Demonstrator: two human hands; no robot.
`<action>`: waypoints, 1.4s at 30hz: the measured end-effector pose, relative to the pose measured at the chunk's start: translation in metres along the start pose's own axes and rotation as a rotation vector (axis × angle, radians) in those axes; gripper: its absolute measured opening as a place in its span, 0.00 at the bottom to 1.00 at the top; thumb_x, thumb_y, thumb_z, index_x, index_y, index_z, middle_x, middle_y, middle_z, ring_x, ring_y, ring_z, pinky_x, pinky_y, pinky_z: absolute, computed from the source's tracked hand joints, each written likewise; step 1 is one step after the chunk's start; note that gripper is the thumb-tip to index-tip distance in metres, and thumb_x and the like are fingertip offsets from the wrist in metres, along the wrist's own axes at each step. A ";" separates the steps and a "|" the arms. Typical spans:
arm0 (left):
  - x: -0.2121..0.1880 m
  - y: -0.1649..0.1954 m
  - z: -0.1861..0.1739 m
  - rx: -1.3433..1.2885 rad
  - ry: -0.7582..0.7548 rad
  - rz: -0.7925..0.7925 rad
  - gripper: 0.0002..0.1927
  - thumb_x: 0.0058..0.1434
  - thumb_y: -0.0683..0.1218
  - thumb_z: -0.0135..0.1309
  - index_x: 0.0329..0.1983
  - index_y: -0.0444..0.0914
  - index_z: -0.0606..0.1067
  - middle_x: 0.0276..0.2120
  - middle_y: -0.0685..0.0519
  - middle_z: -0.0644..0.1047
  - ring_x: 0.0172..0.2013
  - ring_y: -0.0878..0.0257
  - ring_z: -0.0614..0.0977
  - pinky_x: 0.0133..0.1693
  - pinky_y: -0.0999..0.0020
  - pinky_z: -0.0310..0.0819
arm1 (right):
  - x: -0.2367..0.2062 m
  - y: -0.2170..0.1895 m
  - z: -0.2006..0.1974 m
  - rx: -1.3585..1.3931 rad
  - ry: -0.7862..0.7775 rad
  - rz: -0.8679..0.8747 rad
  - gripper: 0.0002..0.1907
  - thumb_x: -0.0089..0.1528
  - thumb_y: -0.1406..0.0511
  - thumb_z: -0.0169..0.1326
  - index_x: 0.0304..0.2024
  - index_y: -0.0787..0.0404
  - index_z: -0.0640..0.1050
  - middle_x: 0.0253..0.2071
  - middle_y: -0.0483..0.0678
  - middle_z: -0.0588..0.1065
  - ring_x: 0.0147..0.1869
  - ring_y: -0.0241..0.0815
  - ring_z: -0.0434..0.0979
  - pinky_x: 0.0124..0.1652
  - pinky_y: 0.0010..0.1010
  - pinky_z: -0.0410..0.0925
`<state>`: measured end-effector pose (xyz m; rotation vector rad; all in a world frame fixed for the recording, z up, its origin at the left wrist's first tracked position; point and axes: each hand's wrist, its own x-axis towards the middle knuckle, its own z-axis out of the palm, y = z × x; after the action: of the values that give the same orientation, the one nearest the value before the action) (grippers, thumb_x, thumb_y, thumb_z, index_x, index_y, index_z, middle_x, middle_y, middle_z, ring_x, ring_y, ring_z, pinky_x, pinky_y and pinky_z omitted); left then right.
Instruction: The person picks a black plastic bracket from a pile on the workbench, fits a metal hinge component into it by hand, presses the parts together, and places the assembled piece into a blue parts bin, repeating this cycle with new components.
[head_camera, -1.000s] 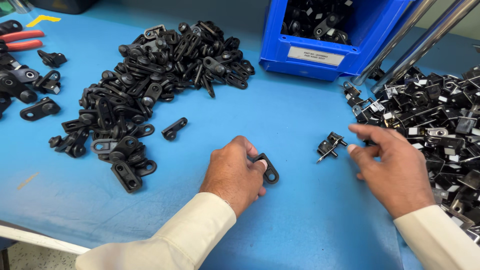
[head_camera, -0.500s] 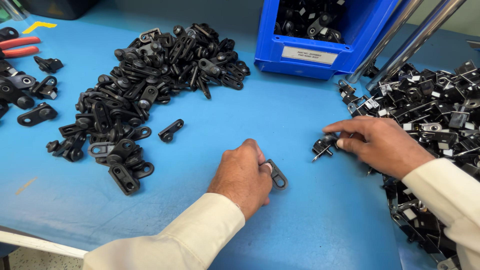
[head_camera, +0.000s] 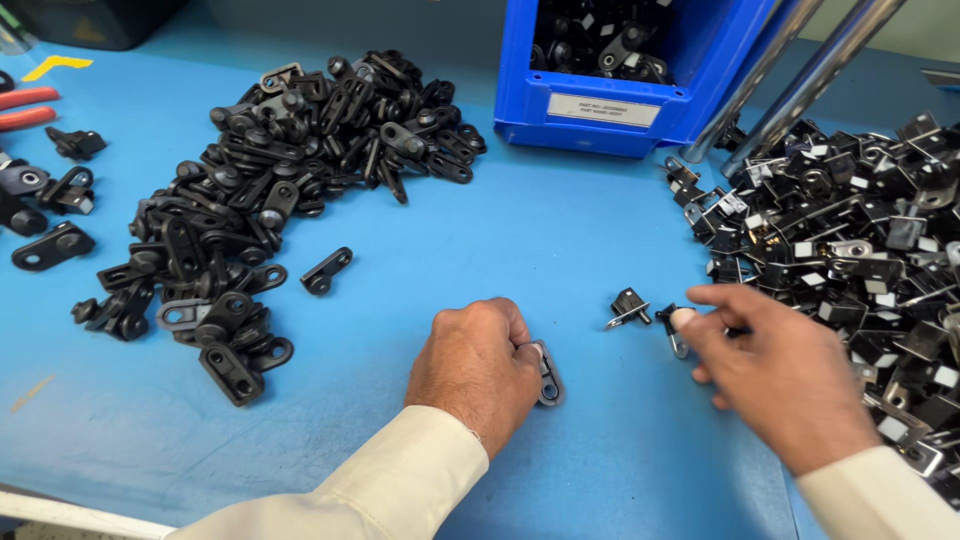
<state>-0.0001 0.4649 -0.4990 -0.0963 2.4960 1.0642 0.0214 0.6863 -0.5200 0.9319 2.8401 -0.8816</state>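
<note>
My left hand (head_camera: 478, 362) rests on the blue table (head_camera: 520, 240) with its fingers closed on a flat black bracket (head_camera: 548, 374) that sticks out to the right. My right hand (head_camera: 785, 372) reaches in from the right, and its thumb and forefinger pinch a small black clip (head_camera: 675, 328). A second small black clip (head_camera: 628, 307) lies loose on the table just left of those fingertips. A single black bracket (head_camera: 327, 270) lies alone between the left pile and my hands.
A large heap of black brackets (head_camera: 270, 190) covers the left half of the table. A heap of black clips with white tags (head_camera: 860, 240) fills the right side. A blue bin (head_camera: 620, 70) with parts stands at the back, beside two slanted metal tubes (head_camera: 790, 90). Red-handled pliers (head_camera: 25, 108) lie far left.
My right hand has moved from the loose clip area back toward the right, now pinching one clip and leaving another on the table. My left hand has stayed put with its bracket.
</note>
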 end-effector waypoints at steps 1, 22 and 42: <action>0.000 -0.001 0.001 -0.015 0.002 0.006 0.06 0.64 0.46 0.55 0.36 0.39 0.77 0.28 0.48 0.83 0.29 0.58 0.86 0.37 0.61 0.82 | -0.002 -0.004 0.001 -0.016 0.010 -0.027 0.18 0.66 0.60 0.60 0.58 0.53 0.80 0.38 0.47 0.82 0.32 0.39 0.83 0.35 0.32 0.75; -0.001 0.013 0.026 -0.128 0.072 0.052 0.05 0.59 0.41 0.58 0.30 0.34 0.77 0.25 0.46 0.82 0.25 0.58 0.85 0.32 0.62 0.83 | -0.021 0.016 0.021 0.347 0.044 -0.109 0.20 0.58 0.65 0.68 0.52 0.62 0.81 0.39 0.47 0.83 0.41 0.33 0.82 0.42 0.24 0.73; -0.006 0.024 0.039 0.000 -0.002 0.100 0.11 0.63 0.42 0.51 0.30 0.29 0.76 0.27 0.39 0.81 0.28 0.48 0.85 0.32 0.54 0.81 | -0.059 0.003 0.043 0.464 0.064 -0.091 0.20 0.55 0.64 0.67 0.51 0.56 0.83 0.39 0.48 0.85 0.37 0.36 0.87 0.37 0.26 0.78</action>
<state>0.0135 0.5085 -0.5039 0.0298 2.5213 1.1036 0.0654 0.6339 -0.5463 0.8771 2.7984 -1.5937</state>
